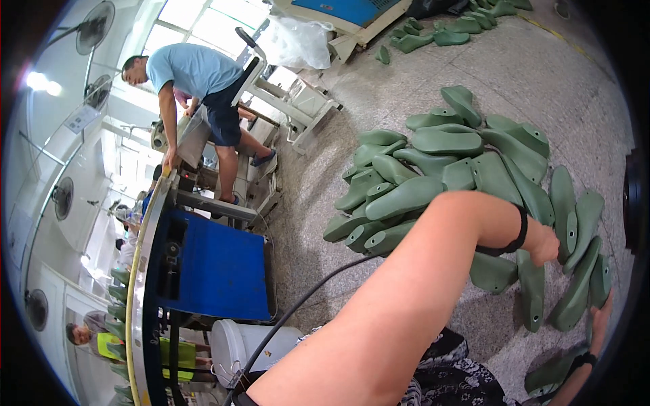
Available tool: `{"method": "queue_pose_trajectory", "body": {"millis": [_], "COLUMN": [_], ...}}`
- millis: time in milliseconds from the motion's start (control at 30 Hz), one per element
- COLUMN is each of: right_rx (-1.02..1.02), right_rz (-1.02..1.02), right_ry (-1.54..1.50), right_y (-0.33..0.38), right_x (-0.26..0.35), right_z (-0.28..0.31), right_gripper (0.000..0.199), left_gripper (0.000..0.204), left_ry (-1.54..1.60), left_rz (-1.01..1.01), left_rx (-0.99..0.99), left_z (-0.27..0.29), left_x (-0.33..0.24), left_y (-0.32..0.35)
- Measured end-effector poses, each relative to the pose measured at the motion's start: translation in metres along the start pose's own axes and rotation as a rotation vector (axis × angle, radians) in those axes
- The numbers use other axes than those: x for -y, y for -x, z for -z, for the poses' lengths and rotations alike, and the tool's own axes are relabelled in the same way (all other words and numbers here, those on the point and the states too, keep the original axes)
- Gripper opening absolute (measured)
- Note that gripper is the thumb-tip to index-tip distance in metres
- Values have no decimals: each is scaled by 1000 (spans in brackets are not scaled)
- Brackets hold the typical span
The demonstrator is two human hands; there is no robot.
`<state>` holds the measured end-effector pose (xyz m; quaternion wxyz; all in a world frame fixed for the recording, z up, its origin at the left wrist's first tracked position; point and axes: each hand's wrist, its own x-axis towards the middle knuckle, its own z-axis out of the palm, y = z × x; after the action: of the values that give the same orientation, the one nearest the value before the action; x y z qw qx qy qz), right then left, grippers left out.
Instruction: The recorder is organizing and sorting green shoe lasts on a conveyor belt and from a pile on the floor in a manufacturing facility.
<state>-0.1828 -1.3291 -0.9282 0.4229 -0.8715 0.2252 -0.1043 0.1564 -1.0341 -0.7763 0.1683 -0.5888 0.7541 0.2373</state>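
Many green shoe lasts (pixel 447 141) lie in a loose heap on the speckled floor. My left arm reaches across them, and my left hand (pixel 544 245) is closed at the lower end of an upright-lying last (pixel 562 203) on the heap's right side. Its fingertips are partly hidden. Near the right rim, my right hand (pixel 598 323) grips the end of another last (pixel 600 281), thumb and fingers around it. Two more lasts (pixel 586 227) lie slanted between my hands. A dark band circles each forearm or wrist.
One more last (pixel 552 375) lies by my right forearm. More lasts (pixel 450 37) spread at the far side near a blue-topped machine (pixel 349 10). To my left stand a blue panel (pixel 217 267), a white bucket (pixel 233 345) and a black cable (pixel 305 291). A person (pixel 193 74) bends over a bench.
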Motion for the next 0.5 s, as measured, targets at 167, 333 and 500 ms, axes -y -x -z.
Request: {"method": "queue_pose_trajectory", "body": {"millis": [167,333,500], "right_rx": [76,-25,-64], "right_rz": [-228,-197,-182], "right_ry": [27,256,258], "right_y": [24,3,-17], "right_x": [16,113,180], "right_z": [32,-7,-39], "right_gripper": [78,62,61], "left_gripper": [37,35,34], "left_ry": [166,285,374], "left_rz": [-4,-22,224], "left_rx": [-142,-334,-514], "left_z": [-20,-23,-4], "left_x": [-17,2,51], "left_y": [0,8,31]}}
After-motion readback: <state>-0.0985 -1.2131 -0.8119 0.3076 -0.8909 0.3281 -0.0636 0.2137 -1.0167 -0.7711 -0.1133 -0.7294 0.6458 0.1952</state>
